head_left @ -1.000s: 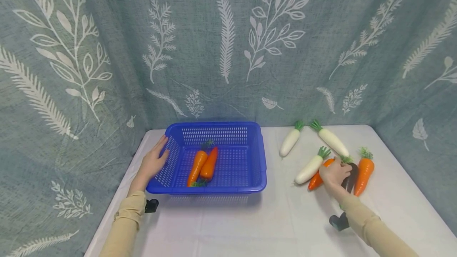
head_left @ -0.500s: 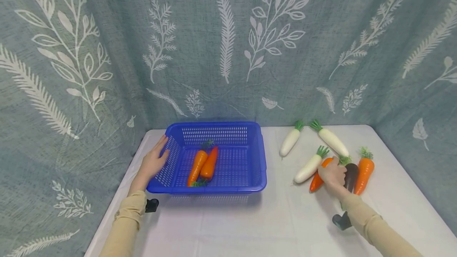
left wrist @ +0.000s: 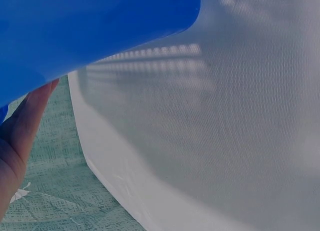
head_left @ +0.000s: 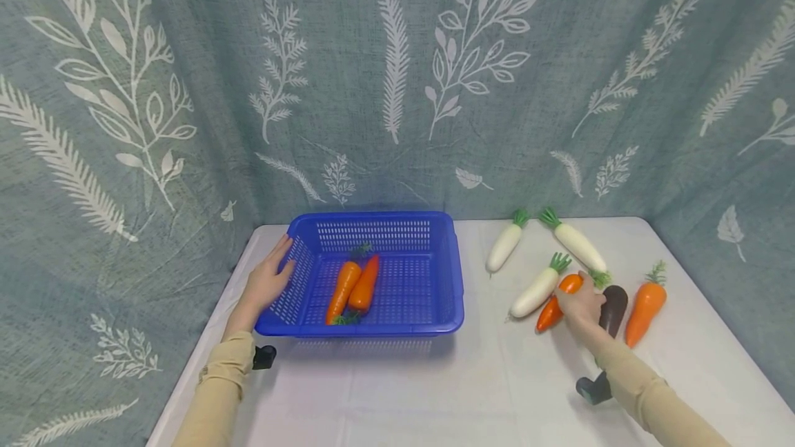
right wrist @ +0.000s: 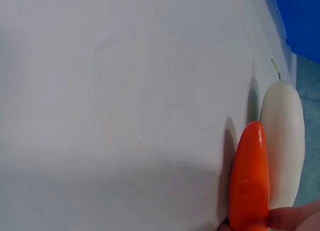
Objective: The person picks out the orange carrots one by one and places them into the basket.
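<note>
Shift since the earlier frame: outer carrot (head_left: 647,309), a glossy orange taper with feathery green leaves, has slid and turned out to the right, leaving a narrow gap beside the long, smooth, dark eggplant (head_left: 615,307); both hands look nearly where they were.
Right hand: I see the right hand (head_left: 582,301) pinching the gripped carrot (head_left: 549,316), another glossy orange taper; the right wrist view shows me fingertips (right wrist: 284,218) on both its sides.
Gripped carrot's place: right half of the white cloth-covered table (head_left: 397,399), just beside a smooth white radish with green leaves (head_left: 535,293); I cannot tell whether it is lifted at all.
Left hand: on my feed the left hand (head_left: 266,283) rests against the left side of the blue rectangular plastic basket with slotted walls (head_left: 360,330), fingers extended, grasping nothing.
Inside the basket: two orange carrots, the leaves-up carrot (head_left: 344,290) and the leaves-down carrot (head_left: 365,286), lie side by side.
Done: two of the four carrots I can count are in the basket, so I judge the carrots about half gathered.
Left: outside the basket I count the gripped carrot, the outer carrot, the eggplant and three white radishes, the other two being the back-left radish (head_left: 506,247) and the back-right radish (head_left: 580,245). By my reading, the third carrot is at its grasping stage, its transfer not yet made.
</note>
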`<state>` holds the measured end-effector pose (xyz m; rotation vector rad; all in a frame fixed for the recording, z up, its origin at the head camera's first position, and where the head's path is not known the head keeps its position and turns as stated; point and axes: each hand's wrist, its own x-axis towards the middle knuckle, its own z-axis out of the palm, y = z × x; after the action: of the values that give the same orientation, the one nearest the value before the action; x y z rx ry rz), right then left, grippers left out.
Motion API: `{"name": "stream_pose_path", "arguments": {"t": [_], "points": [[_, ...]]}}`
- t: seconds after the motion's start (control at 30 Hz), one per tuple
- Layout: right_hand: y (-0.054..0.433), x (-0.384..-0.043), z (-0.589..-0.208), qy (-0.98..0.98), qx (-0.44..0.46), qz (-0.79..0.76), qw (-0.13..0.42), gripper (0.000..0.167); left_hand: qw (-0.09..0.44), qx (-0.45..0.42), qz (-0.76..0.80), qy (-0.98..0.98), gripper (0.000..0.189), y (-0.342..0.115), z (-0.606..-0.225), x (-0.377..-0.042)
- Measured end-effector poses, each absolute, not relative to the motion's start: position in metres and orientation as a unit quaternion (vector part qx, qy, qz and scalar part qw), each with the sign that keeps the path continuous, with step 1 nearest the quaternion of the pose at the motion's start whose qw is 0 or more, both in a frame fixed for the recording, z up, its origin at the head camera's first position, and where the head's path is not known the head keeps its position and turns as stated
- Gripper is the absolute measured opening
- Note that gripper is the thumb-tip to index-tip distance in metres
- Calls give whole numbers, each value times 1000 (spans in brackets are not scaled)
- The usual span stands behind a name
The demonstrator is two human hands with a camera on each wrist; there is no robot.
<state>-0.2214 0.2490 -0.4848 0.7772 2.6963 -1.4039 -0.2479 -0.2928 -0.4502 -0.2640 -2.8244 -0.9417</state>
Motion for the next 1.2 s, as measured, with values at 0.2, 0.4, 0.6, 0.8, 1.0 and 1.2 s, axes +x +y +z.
{"name": "stream_pose_path", "arguments": {"t": [0.2,0.4,0.6,0.8,1.0,1.2], "points": [[249,-221,-485,853,259,-453,1,73,79,-90,-316,-941,51,-293,-449,-248],[249,-221,-485,852,269,-450,7,73,79,-91,-315,-941,51,-293,-449,-249],[250,-220,-485,852,272,-448,5,74,80,-94,-317,-940,51,-293,-449,-250],[250,-220,-486,851,274,-449,-1,74,90,-98,-316,-939,50,-292,-450,-250],[251,-220,-484,848,272,-455,-13,73,82,-96,-320,-939,50,-292,-449,-249],[252,-219,-480,850,259,-458,-30,73,73,-93,-320,-940,51,-294,-448,-249]]}}
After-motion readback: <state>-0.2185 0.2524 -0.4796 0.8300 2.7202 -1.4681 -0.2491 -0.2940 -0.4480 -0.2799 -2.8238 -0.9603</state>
